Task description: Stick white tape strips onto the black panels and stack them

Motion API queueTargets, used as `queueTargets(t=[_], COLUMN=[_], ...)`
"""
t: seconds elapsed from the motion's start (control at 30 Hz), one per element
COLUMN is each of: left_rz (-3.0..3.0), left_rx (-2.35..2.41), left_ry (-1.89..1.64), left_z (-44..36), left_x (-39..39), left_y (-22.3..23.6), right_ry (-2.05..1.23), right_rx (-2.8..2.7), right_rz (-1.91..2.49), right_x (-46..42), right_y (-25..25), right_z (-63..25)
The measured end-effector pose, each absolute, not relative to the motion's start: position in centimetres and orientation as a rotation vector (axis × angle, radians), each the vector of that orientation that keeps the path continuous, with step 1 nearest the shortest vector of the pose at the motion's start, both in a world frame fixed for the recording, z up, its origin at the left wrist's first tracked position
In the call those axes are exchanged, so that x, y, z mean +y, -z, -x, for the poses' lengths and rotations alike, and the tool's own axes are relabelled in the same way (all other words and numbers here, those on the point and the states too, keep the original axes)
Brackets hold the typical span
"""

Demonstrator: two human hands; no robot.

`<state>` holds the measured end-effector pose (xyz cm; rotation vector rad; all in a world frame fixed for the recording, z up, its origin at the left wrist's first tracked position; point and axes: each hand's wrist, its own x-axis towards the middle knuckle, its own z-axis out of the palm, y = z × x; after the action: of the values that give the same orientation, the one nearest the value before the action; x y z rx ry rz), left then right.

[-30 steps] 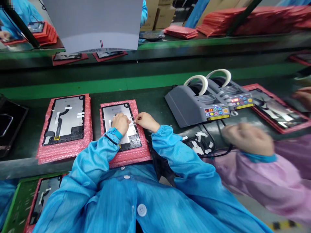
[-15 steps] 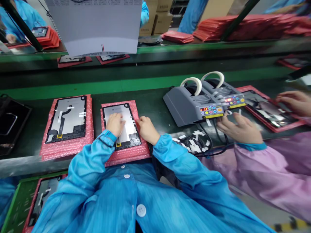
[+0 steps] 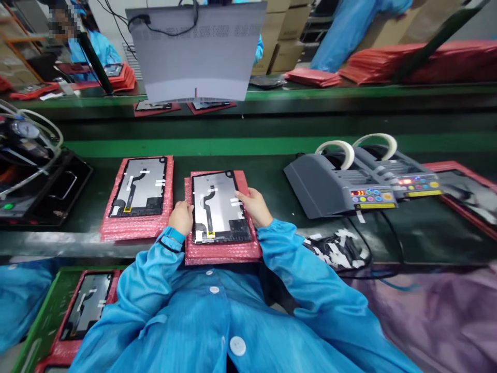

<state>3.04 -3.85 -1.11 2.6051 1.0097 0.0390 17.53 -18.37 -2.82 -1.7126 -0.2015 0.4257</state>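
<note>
Before me, a tablet screen panel [image 3: 223, 202] lies with its grey back up on a pink bubble-wrap bag [image 3: 223, 254] atop others. White tape pieces, a dark flex cable and a yellow-edged connector show on its back. My left hand [image 3: 181, 217] is closed at the panel's left edge, fingers curled and partly hidden. Along the right edge, my right hand [image 3: 255, 207] is closed, with its thumb on the panel's rim and the other fingers out of sight beneath. To the left, a similar panel [image 3: 142, 186] rests on its own stack of bubble-wrap bags [image 3: 130, 228].
Two grey tape dispensers [image 3: 341, 186] stand at right, beside black cables and white tape scraps [image 3: 341, 248]. A black machine with a gauge [image 3: 34, 171] is at far left. A monitor [image 3: 194, 57] hangs ahead. Below left, a green crate [image 3: 37, 331] holds another panel. A co-worker's pink sleeve [image 3: 435, 305] is at right.
My left hand has moved off the panel's face to its left edge. My right hand now grips the right edge. The view has turned left; the co-worker's hands are out of sight.
</note>
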Motion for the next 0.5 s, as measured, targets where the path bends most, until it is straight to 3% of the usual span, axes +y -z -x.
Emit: queueTargets(t=[0.27,0.5], left_rz=[-2.530,-2.547], left_rx=[1.360,1.618], left_ry=[-0.096,-0.144], left_z=[0.7,3.9], left_x=[0.4,11.2], left_y=[-5.5,-6.4], right_ry=[-0.648,-0.667], right_rx=[-0.434,-0.592], right_rz=[1.306,1.700], right_x=[-10.9,1.9], right_y=[-2.2,-2.6], right_z=[-15.7,-13.3])
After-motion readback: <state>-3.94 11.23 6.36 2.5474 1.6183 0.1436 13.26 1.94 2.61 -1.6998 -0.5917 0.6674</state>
